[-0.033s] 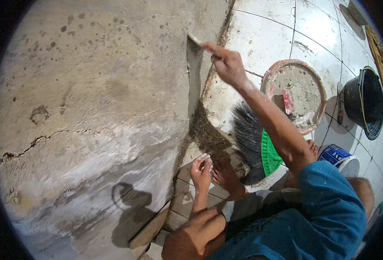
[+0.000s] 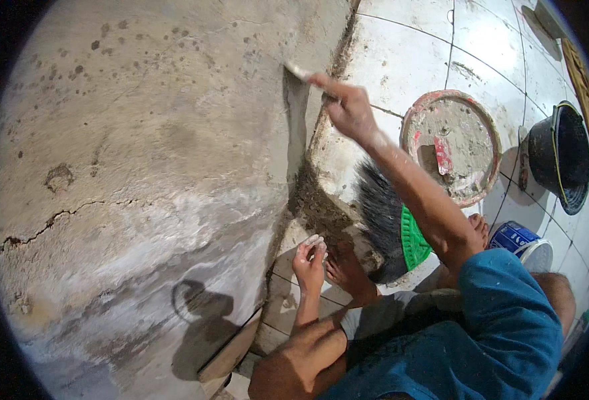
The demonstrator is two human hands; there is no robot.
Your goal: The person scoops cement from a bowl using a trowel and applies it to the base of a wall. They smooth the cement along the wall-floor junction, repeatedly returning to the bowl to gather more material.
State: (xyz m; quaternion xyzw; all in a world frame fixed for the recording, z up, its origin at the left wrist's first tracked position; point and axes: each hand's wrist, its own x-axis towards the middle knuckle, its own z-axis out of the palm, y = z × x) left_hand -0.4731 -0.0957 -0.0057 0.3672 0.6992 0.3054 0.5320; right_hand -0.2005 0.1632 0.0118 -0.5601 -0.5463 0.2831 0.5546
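Note:
My right hand (image 2: 352, 115) is closed around a narrow, pale flat tool (image 2: 296, 71), whose exact kind I cannot make out. The tool's tip meets the rough plastered wall (image 2: 194, 133) at the upper middle, at the top of a smoother, darker grey strip (image 2: 297, 133) near the corner. My left hand (image 2: 310, 261) is held low by my left knee, close to the wall's foot. Its whitened fingers curl in toward the thumb, and no object shows in them.
A round reddish tray of wet mortar (image 2: 464, 120) with a red-marked piece (image 2: 443, 157) lies right of my arm. Beyond it are a trowel-like tool (image 2: 524, 160) and black bucket (image 2: 570, 160). A green-headed broom (image 2: 414, 243), dirt heap (image 2: 318, 207) and blue-white pail (image 2: 518, 239) lie nearer.
My right hand and the tool have shifted slightly nearer to me along the wall. My left hand stays where it was.

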